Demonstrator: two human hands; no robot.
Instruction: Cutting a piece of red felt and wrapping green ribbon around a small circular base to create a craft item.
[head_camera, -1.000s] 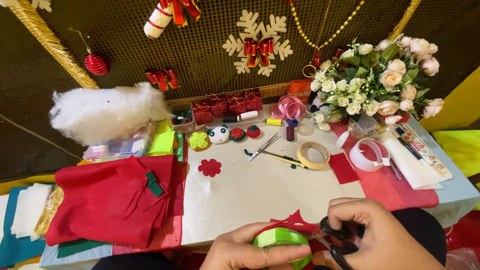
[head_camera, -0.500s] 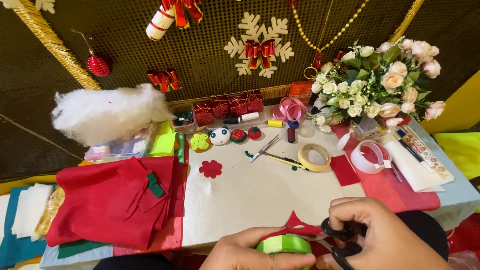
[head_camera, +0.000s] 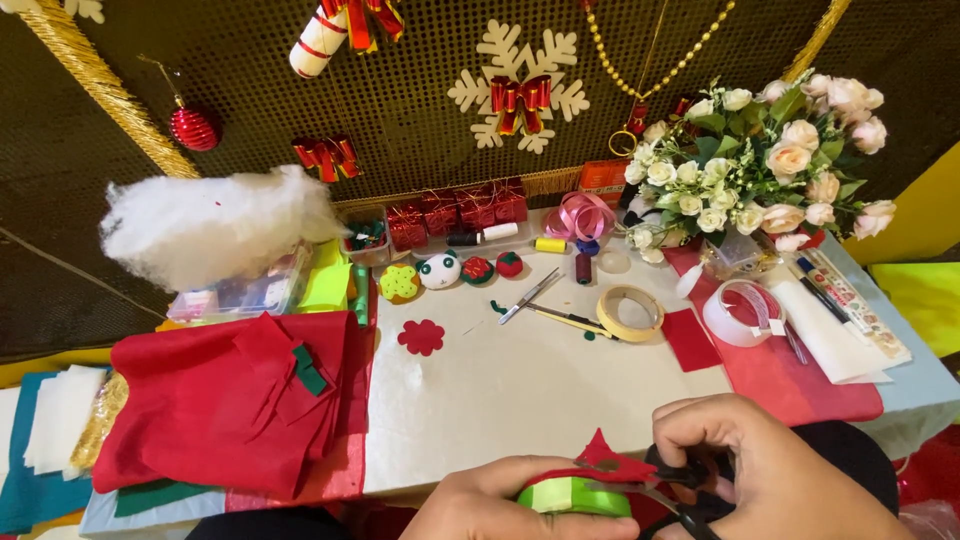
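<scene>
Far left lies a red felt pile (head_camera: 225, 400), with white stuffing (head_camera: 205, 228) beyond it. At the near edge, the left hand (head_camera: 490, 505) grips a green tape roll (head_camera: 573, 496) and a red felt piece (head_camera: 608, 463). Just right, the right hand (head_camera: 765, 475) is closed through black scissors (head_camera: 690, 490), blades at the felt. Far right stand flowers (head_camera: 770, 160).

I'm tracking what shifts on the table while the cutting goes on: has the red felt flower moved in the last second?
No. The red felt flower lies in the same spot, just below the yellow-green pincushion.
</scene>
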